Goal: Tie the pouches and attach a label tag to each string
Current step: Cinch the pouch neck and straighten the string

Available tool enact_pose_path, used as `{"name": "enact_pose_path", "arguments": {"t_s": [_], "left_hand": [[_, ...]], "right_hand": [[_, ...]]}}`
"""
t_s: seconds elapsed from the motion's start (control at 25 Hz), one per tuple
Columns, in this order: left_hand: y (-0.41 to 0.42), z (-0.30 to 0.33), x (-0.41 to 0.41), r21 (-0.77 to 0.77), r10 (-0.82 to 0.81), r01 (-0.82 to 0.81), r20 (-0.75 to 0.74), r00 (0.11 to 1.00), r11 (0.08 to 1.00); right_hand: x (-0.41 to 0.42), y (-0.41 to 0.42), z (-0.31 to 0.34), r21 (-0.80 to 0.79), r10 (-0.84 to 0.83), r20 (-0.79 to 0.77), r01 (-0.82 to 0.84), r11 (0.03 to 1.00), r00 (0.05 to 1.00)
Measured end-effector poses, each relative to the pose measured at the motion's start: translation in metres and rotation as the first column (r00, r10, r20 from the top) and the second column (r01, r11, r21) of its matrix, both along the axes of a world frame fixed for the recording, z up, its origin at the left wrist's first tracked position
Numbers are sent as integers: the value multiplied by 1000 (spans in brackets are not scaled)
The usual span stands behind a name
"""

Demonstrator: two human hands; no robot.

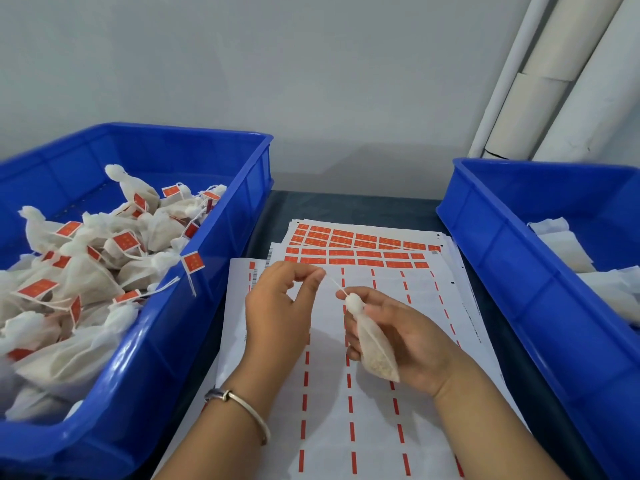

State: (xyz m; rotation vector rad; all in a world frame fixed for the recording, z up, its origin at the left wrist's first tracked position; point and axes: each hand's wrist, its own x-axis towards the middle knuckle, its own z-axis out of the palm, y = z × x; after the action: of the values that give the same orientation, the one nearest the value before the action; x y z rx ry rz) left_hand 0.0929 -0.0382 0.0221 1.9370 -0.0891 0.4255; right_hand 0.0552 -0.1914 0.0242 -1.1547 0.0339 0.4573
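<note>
The left blue bin (221,244) collects tied, tagged pouches, near the left hand (277,306), whose thumb and forefinger pinch the string (333,283) taut. The right hand (398,334) grips the filled pouch (372,341) by its cinched neck above the label sheets (360,252), keeping tags within reach.

A small packing workstation: blue plastic crates (214,244) of tagged pouches (86,271) flank label sheets (363,251).
</note>
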Motion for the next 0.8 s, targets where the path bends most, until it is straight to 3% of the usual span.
{"name": "enact_pose_path", "arguments": {"t_s": [0.08,0.32,0.44,0.52,0.6,0.68,0.72,0.8], "left_hand": [[-2,6,-4,8,-53,53,13,999,999],[-13,25,-15,-11,-149,151,92,984,988],[-29,24,-7,-36,-210,208,-47,977,977],[-45,16,0,57,-273,292,-218,937,955],[-58,2,2,378,-302,441,-374,877,814],[-64,-15,-1,623,-318,555,-458,830,551],[-63,-22,-4,679,-335,578,-472,816,453],[-51,-29,-8,710,-346,597,-491,799,373]], "right_hand": [[-1,-1,7,56,-6,28,5,998,1000],[-3,-11,25,-45,-102,157,110,993,982],[-6,-30,32,19,-127,99,125,992,987],[-7,-44,35,101,-182,79,174,980,980],[-7,-57,37,169,-274,63,261,951,960],[-5,-69,38,196,-359,49,343,919,932],[-3,-75,38,200,-392,42,377,905,919],[0,-89,37,150,-440,23,432,889,898]]}}
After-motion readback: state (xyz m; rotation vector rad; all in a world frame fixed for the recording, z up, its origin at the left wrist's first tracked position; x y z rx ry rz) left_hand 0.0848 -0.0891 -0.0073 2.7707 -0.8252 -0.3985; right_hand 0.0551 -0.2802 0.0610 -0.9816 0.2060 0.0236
